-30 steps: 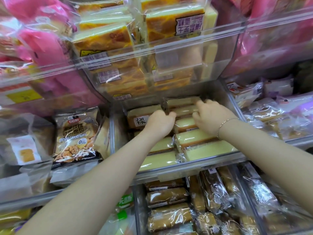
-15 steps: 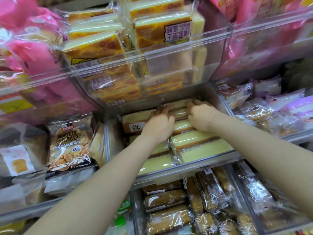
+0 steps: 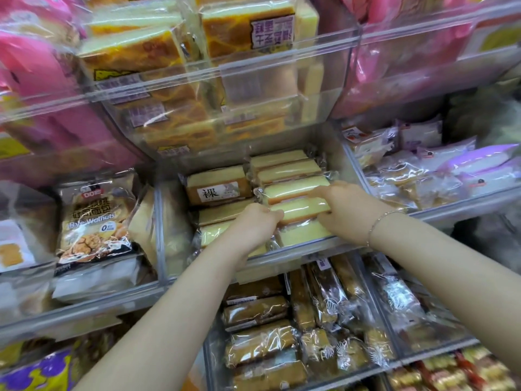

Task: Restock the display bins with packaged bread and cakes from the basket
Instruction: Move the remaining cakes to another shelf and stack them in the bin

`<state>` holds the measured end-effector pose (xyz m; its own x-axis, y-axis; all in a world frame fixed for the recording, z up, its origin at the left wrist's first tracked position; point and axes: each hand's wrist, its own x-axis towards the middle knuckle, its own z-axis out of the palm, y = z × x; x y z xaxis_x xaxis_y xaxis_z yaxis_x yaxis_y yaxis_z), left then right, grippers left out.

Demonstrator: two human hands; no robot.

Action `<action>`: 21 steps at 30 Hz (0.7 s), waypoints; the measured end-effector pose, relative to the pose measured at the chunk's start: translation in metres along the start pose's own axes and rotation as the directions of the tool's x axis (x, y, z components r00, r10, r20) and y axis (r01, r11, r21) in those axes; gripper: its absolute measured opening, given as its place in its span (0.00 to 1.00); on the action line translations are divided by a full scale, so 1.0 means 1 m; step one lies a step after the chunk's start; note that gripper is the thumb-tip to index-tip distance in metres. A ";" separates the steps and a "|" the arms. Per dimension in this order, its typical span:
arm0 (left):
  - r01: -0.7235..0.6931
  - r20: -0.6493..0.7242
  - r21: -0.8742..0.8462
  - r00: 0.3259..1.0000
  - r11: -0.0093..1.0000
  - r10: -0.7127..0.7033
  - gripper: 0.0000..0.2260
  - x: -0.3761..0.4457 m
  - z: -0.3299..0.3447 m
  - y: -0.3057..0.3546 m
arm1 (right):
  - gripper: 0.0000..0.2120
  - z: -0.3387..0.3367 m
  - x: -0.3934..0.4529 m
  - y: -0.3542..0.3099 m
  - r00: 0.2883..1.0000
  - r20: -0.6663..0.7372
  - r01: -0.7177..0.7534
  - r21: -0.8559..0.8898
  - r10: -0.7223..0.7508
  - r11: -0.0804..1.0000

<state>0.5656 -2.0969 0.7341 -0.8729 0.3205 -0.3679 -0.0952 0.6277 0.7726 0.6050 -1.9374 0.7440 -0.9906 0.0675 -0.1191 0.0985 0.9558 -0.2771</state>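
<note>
- Holding a wrapped yellow sponge cake [image 3: 303,210] by its two short ends, I have it inside the clear middle display bin [image 3: 284,256], in the right-hand column of cakes, second from the front rail.
- My left hand [image 3: 255,225] has its fingers curled onto the cake's left end, thumb and fingertips pinching the wrapper there.
- My right hand [image 3: 348,206] grips the right end, fingers bent over the top edge of the pack; a thin bracelet [image 3: 379,222] sits on that wrist.
- The held cake lies flat, touching the pack in front of it [image 3: 303,235] and the one behind [image 3: 296,189].
- Further back in the same column I see two more yellow slices; in the left column a pack with a white label [image 3: 218,189] lies at the rear, with two more partly hidden under my left wrist.
- Left of this bin stands a Rye Walnuts bread bag [image 3: 94,221], upright and leaning back in its own compartment.
- Above, a clear bin [image 3: 214,83] holds orange-patterned cake packs stacked on edge; pink bags [image 3: 42,80] flank it.
- Below, the lower bin [image 3: 377,309] is filled with brown cake rolls [image 3: 255,309] in clear wrap.
- To the right, a bin holds pale and purple-trimmed pastry packs [image 3: 465,167].
- The basket is out of view.
</note>
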 end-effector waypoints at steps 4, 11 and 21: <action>-0.048 -0.033 0.174 0.998 0.984 0.054 0.15 0.009 0.002 -0.001 | 0.20 0.013 0.001 -0.002 0.999 -0.035 -0.024 -0.098 0.020 0.995; -0.073 -0.186 0.541 0.961 0.838 0.204 0.16 -0.012 -0.004 0.010 | 0.22 0.008 -0.014 0.005 0.993 -0.107 0.050 0.063 -0.043 0.997; -0.927 -0.068 -0.011 0.375 0.376 0.924 0.04 -0.081 0.204 0.137 | 0.11 -0.006 -0.229 0.185 0.405 -0.839 -0.050 0.377 0.364 0.925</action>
<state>0.7210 -1.8923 0.7640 -0.4479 0.6527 0.6110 0.7678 -0.0692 0.6369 0.8491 -1.7744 0.7258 -0.4449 0.6152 0.6509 0.1766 0.7727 -0.6097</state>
